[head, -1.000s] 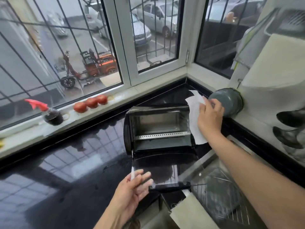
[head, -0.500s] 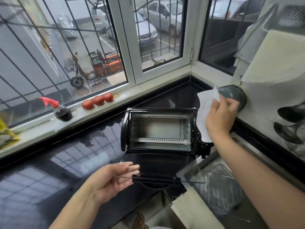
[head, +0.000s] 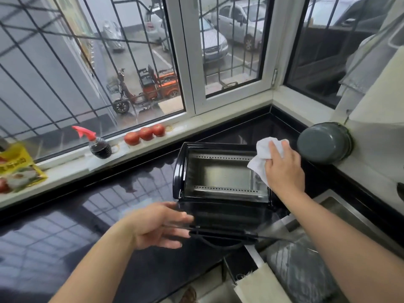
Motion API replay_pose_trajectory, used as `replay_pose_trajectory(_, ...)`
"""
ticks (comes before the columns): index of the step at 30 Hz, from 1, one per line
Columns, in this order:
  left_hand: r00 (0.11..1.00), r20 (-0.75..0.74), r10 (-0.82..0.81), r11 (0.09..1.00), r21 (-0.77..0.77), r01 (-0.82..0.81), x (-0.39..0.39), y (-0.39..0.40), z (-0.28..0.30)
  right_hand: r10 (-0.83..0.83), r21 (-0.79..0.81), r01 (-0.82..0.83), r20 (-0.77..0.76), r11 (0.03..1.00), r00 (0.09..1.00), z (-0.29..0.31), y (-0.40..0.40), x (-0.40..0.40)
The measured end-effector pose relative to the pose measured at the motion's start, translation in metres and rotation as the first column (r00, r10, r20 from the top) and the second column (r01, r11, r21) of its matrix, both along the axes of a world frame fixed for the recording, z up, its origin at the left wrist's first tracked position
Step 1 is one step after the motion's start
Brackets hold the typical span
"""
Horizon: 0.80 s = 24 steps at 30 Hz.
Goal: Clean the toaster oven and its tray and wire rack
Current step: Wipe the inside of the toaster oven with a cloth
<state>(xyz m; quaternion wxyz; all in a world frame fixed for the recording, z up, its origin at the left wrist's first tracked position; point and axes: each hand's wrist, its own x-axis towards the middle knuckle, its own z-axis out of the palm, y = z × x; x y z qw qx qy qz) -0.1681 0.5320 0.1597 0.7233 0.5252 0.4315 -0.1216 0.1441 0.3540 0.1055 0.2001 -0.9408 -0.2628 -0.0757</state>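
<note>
Reflecting barred windows, black countertop [head: 91, 217] carries toaster oven [head: 181, 171] beside sink [head: 349, 217].

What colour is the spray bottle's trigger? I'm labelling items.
Red, on the spray bottle on the windowsill; head view.
</note>
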Motion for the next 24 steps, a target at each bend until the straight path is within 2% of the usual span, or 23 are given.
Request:
replay_pose_trajectory(2, 0.994, -0.107, -0.009, 0.982, 0.187, 0.03, 0.007, -0.002, -0.01, 0.004, -0.008, -0.004, 0.048, 1.0, 0.999, -0.004, -0.002, -0.004)
replay_pose_trajectory(4, 0.987, -0.163, 0.008, 0.922, 0.382, 0.055, 0.023, -0.005, -0.025, 0.007, -0.014, -0.006, 0.063, 1.0, 0.998, -0.008, -0.004, -0.006)
replay_pose_trajectory(6, 0.988, -0.139, 0.062, 0.893, 0.449, 0.008, 0.039, -0.01, -0.04, -0.008, -0.024, 0.009, 0.053, 1.0, 0.999, -0.011, -0.005, -0.007)
replay_pose_trajectory(8, 0.985, -0.063, 0.162, 0.877, 0.467, -0.115, 0.051, -0.012, -0.058, -0.034, -0.021, 0.035, 0.051, 0.999, 0.998, -0.012, -0.004, -0.006)
replay_pose_trajectory(10, 0.972, -0.048, 0.232, 0.795, 0.585, -0.161, 0.057, -0.01, -0.072, -0.062, -0.024, 0.063, 0.055, 0.998, 0.997, -0.011, -0.001, -0.006)
replay_pose_trajectory(12, 0.965, -0.145, 0.219, 0.666, 0.745, -0.039, 0.061, -0.003, -0.077, -0.102, -0.032, 0.104, 0.046, 0.994, 0.994, -0.009, 0.004, -0.007)
replay_pose_trajectory(13, 0.964, -0.143, 0.226, 0.625, 0.78, -0.031, 0.062, -0.001, -0.077, -0.119, -0.032, 0.12, 0.036, 0.992, 0.992, -0.008, 0.005, -0.009)
replay_pose_trajectory(16, 0.98, 0.103, 0.168, 0.58, 0.794, -0.183, 0.07, 0.001, -0.07, -0.127, -0.063, 0.128, 0.02, 0.99, 0.992, -0.005, 0.009, -0.013)
replay_pose_trajectory(17, 0.986, 0.109, 0.126, 0.573, 0.803, -0.162, 0.072, 0.002, -0.066, -0.127, -0.088, 0.129, 0.027, 0.988, 0.991, -0.004, 0.01, -0.014)
replay_pose_trajectory(20, 0.999, -0.033, 0.04, 0.541, 0.841, 0.006, 0.073, 0.012, -0.063, -0.088, -0.133, 0.11, 0.158, 0.985, 0.983, 0.01, 0.017, -0.021)
replay_pose_trajectory(22, 0.996, -0.083, 0.018, 0.542, 0.838, 0.06, 0.067, 0.021, -0.068, 0.05, -0.067, -0.031, 0.304, 0.997, 0.951, 0.018, 0.029, -0.04)
replay_pose_trajectory(23, 0.996, -0.094, 0.008, 0.55, 0.832, 0.074, 0.063, 0.025, -0.071, 0.126, -0.021, -0.127, 0.337, 0.992, 0.933, 0.019, 0.035, -0.052)
replay_pose_trajectory(24, 0.995, -0.102, 0.002, 0.558, 0.825, 0.083, 0.059, 0.027, -0.073, 0.183, 0.004, -0.193, 0.297, 0.981, 0.937, 0.018, 0.041, -0.066)
